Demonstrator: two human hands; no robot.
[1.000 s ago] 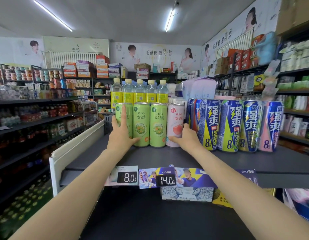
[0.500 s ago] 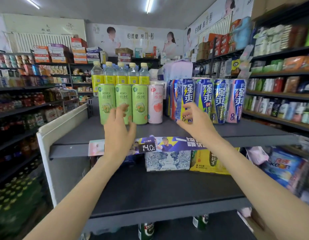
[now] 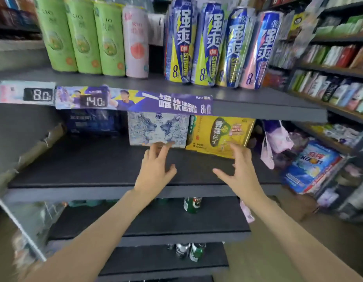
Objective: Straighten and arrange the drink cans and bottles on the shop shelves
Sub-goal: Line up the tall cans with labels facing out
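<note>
Both hands reach over the middle shelf [image 3: 95, 169], fingers spread and holding nothing; the left hand [image 3: 155, 169] has its fingertips at the lower edge of a blue-and-white patterned carton [image 3: 158, 129], though the blur hides whether they touch it; the right hand [image 3: 239, 169] hovers open just in front of a yellow carton [image 3: 219, 133] that stands just beside the patterned one. A dark blue carton [image 3: 93, 123] sits further left at the back of the same shelf. On the top shelf [image 3: 258, 102] the drink cans stand upright in two groups — three green cans [image 3: 83, 35] with a pink can [image 3: 135, 41] touching on their right, then, after a gap, four blue cans [image 3: 219, 43] packed side by side. Along that shelf's front edge run a price tag reading 8.0 [image 3: 39, 94], a second tag reading 14.0 [image 3: 93, 101] and a purple promotional strip [image 3: 166, 104]. Below the hands, the top of a green bottle [image 3: 191, 204] shows under the middle shelf, and more bottle tops [image 3: 188, 251] show on the shelf lower down. To the right — well apart from the cans — a blue-and-white plastic pack [image 3: 311, 167] leans at the shelf's end, with pink bags [image 3: 276, 141] hanging near it.
</note>
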